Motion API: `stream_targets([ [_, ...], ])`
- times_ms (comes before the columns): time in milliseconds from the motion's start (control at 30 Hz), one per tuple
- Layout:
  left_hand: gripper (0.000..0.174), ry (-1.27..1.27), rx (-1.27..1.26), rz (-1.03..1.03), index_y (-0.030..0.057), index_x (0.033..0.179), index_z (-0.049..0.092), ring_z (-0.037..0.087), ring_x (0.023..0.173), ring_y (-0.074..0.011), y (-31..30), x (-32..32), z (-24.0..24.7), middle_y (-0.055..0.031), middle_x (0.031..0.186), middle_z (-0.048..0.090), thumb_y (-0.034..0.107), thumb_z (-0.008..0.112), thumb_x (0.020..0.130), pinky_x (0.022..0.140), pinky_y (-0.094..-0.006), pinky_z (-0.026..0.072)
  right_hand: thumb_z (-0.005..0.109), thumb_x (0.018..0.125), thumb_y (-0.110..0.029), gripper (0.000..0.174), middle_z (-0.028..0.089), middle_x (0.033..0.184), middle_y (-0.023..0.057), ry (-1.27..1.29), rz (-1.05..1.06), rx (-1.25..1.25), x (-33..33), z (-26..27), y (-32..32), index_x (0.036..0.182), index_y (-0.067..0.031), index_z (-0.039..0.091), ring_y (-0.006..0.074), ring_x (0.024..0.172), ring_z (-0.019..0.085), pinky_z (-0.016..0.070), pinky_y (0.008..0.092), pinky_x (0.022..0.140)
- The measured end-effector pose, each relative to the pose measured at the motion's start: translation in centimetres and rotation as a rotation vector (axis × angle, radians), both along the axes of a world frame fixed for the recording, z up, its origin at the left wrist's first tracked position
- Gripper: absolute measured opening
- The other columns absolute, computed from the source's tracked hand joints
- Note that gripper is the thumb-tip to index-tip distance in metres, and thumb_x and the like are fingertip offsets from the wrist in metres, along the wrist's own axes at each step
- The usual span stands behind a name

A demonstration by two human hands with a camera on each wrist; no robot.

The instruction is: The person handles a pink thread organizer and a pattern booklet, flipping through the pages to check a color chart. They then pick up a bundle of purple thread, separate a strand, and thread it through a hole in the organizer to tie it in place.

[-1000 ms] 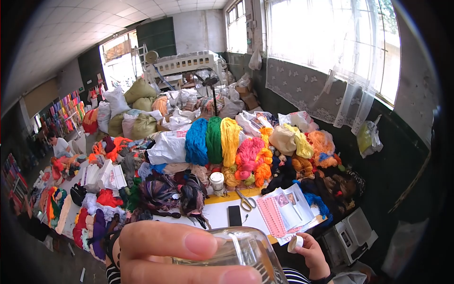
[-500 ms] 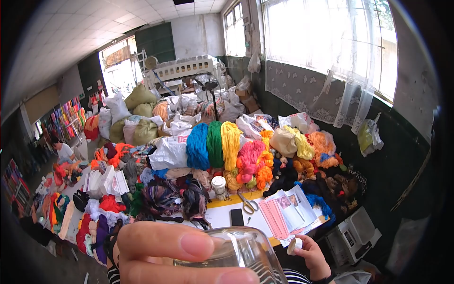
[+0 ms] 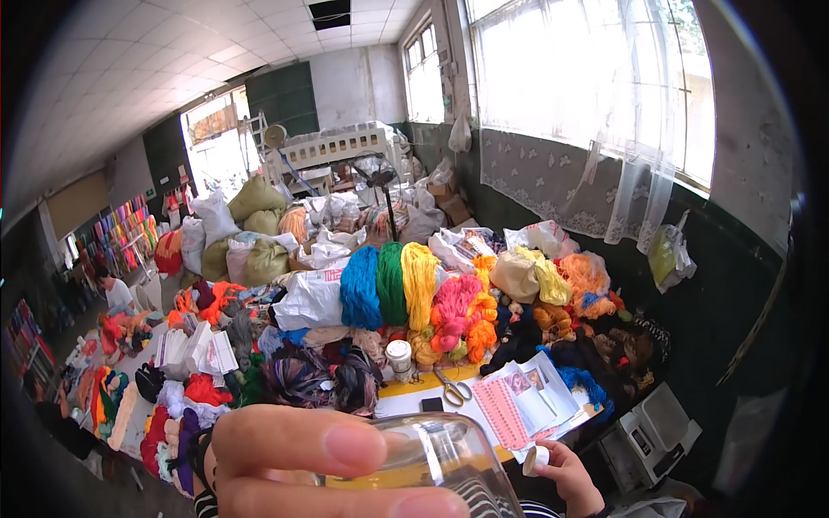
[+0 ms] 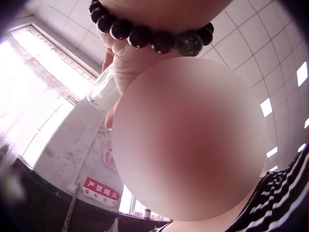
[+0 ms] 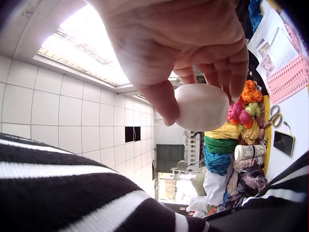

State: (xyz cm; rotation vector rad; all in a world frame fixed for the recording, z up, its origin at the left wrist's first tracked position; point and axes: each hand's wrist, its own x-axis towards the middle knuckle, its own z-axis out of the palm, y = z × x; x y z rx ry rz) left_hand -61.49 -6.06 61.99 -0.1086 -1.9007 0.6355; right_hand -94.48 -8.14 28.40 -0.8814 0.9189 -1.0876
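Observation:
Close to the head camera, my left hand [image 3: 298, 453] grips a clear bottle [image 3: 440, 457], its rounded bottom end toward the view. From the left wrist, the bottle [image 4: 102, 94] is raised near the blurred-out face, and its mouth is hidden. A dark bead bracelet [image 4: 140, 37] circles that wrist. Lower right in the head view, my right hand [image 3: 568, 479] pinches a round white cap [image 3: 534, 461] between thumb and fingers. The right wrist view shows the cap [image 5: 202, 107] broad side on, held over the striped clothing [image 5: 96, 193].
A white table carries a phone [image 3: 431, 404], scissors [image 3: 453, 391], papers [image 3: 540, 393] and a pink perforated sheet [image 3: 499, 413]. Behind them stand a lidded white cup [image 3: 399, 356] and heaps of coloured yarn [image 3: 458, 311]. A grey machine [image 3: 652, 440] is at right; another person [image 3: 117, 293] is far left.
The head view has tilted upward, so the table and yarn sit lower and the bottle covers more of the phone. Both hands keep their hold on the bottle and cap.

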Motion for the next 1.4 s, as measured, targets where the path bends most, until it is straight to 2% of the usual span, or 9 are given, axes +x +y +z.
stream_targets([
  [433, 0.067, 0.09, 0.195, 0.187, 0.0192, 0.133, 0.047, 0.054, 0.111, -0.0304, 3.2, -1.2, 0.4, -0.0108, 0.118, 0.06, 0.013, 0.079, 0.074, 0.072, -0.0232, 0.0592, 0.075, 0.08, -0.004, 0.058, 0.064, 0.117, 0.0109, -0.015, 0.02, 0.018, 0.1, 0.0, -0.1, 0.132, 0.0013, 0.05, 0.0209, 0.105, 0.064, 0.0496, 0.036, 0.096],
  [533, 0.067, 0.047, -0.042, 0.01, 0.0187, 0.134, 0.047, 0.054, 0.11, -0.0301, 0.4, -1.4, 1.7, -0.0108, 0.118, 0.06, 0.014, 0.078, 0.075, 0.072, -0.0227, 0.0588, 0.076, 0.08, -0.004, 0.058, 0.065, 0.116, 0.0105, -0.003, 0.027, 0.026, 0.3, 0.4, -0.2, 0.132, 0.0012, 0.05, 0.0205, 0.105, 0.064, 0.0494, 0.0358, 0.096],
  [633, 0.067, 0.084, 0.071, 0.132, 0.0178, 0.134, 0.046, 0.055, 0.109, -0.0296, 2.0, -1.6, 1.4, -0.0106, 0.117, 0.06, 0.015, 0.078, 0.075, 0.071, -0.022, 0.0584, 0.076, 0.08, -0.004, 0.058, 0.065, 0.116, 0.0101, 0.008, 0.028, 0.023, 0.5, 0.7, -0.2, 0.132, 0.0013, 0.05, 0.02, 0.105, 0.063, 0.0494, 0.0358, 0.096],
  [733, 0.065, 0.138, 0.2, 0.218, 0.0173, 0.133, 0.046, 0.056, 0.107, -0.0291, 2.6, -1.2, 0.4, -0.0103, 0.116, 0.061, 0.018, 0.078, 0.076, 0.071, -0.0236, 0.058, 0.076, 0.08, -0.004, 0.058, 0.065, 0.116, 0.0098, 0.002, 0.043, 0.011, 0.8, 0.8, -0.5, 0.132, 0.0015, 0.05, 0.0198, 0.105, 0.063, 0.0494, 0.0357, 0.095],
  [933, 0.045, 0.321, -0.038, 0.118, 0.0102, 0.121, 0.052, 0.062, 0.094, -0.0263, -0.8, -0.7, -2.0, -0.0121, 0.108, 0.064, 0.022, 0.073, 0.082, 0.073, -0.0339, 0.0557, 0.073, 0.082, -0.003, 0.056, 0.064, 0.119, 0.0095, 0.032, 0.108, -0.004, 1.5, 1.8, -1.7, 0.133, 0.0021, 0.05, 0.0194, 0.107, 0.062, 0.0484, 0.0358, 0.097],
  [1033, 0.042, 0.192, 0.145, 0.02, 0.004, 0.112, 0.053, 0.066, 0.087, -0.0263, -1.8, 1.9, -3.0, -0.0165, 0.101, 0.066, 0.022, 0.074, 0.082, 0.076, -0.0376, 0.0548, 0.071, 0.084, -0.004, 0.056, 0.062, 0.123, 0.0091, 0.083, 0.161, 0.016, 2.4, 2.6, -3.5, 0.135, 0.0018, 0.048, 0.0185, 0.111, 0.061, 0.0471, 0.0357, 0.099],
  [1167, 0.06, 0.065, 0.426, -0.08, -0.0014, 0.12, 0.05, 0.067, 0.087, -0.0289, -4.7, 5.4, -7.0, -0.0173, 0.104, 0.067, 0.023, 0.082, 0.075, 0.078, -0.0376, 0.0541, 0.062, 0.092, -0.008, 0.056, 0.057, 0.129, 0.0074, 0.06, 0.273, -0.045, 4.9, 5.9, -5.8, 0.144, -0.0013, 0.041, 0.0171, 0.116, 0.055, 0.0416, 0.0322, 0.102],
  [1267, 0.081, -0.081, 0.971, -0.079, -0.0002, 0.134, 0.044, 0.06, 0.108, -0.0318, -3.8, 8.6, -8.9, -0.0193, 0.123, 0.058, 0.03, 0.085, 0.071, 0.09, -0.0416, 0.0486, 0.064, 0.091, -0.012, 0.068, 0.057, 0.127, 0.0111, 0.016, 0.298, -0.15, 7.9, 9.0, -7.3, 0.149, -0.0019, 0.03, 0.0199, 0.119, 0.054, 0.0399, 0.0347, 0.104],
  [1400, 0.098, -0.068, 1.622, -0.099, -0.0011, 0.142, 0.036, 0.052, 0.124, -0.024, -6.0, 11.1, -14.5, -0.0162, 0.138, 0.046, 0.036, 0.089, 0.068, 0.102, -0.0367, 0.0475, 0.072, 0.085, -0.012, 0.064, 0.059, 0.124, 0.0114, 0.024, 0.392, -0.249, 11.9, 12.7, -10.1, 0.139, -0.0024, 0.039, 0.0208, 0.115, 0.058, 0.0434, 0.0363, 0.101],
])
